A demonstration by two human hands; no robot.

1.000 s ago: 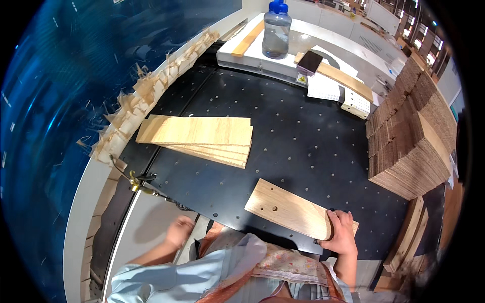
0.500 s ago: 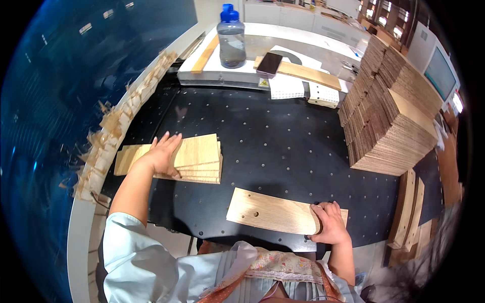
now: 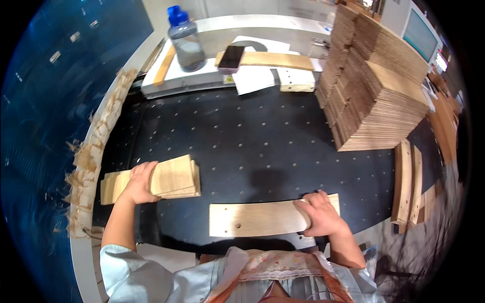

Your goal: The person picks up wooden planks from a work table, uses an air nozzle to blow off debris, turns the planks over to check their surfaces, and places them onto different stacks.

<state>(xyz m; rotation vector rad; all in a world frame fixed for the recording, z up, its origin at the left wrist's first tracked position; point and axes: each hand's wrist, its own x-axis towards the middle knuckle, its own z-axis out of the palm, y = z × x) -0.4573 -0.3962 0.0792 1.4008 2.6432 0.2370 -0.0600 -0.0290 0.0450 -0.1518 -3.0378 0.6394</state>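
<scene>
Now L hand [image 3: 139, 185] gripping planks [image 3: 174, 175], prev. off them, R hand [image 3: 322, 215] gripping drilled board [image 3: 268, 218]

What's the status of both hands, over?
Left hand gripping fanned pale rectangular wooden boards. Right hand gripping pale drilled rectangular wooden board. Tall brown board stack apart, farther right.

Loose pale-blue top [image 3: 199, 276] with elbow-length sleeves [image 3: 132, 272] under a flower-patterned apron bib [image 3: 275, 263] with rust-orange straps [image 3: 328, 279]
</scene>
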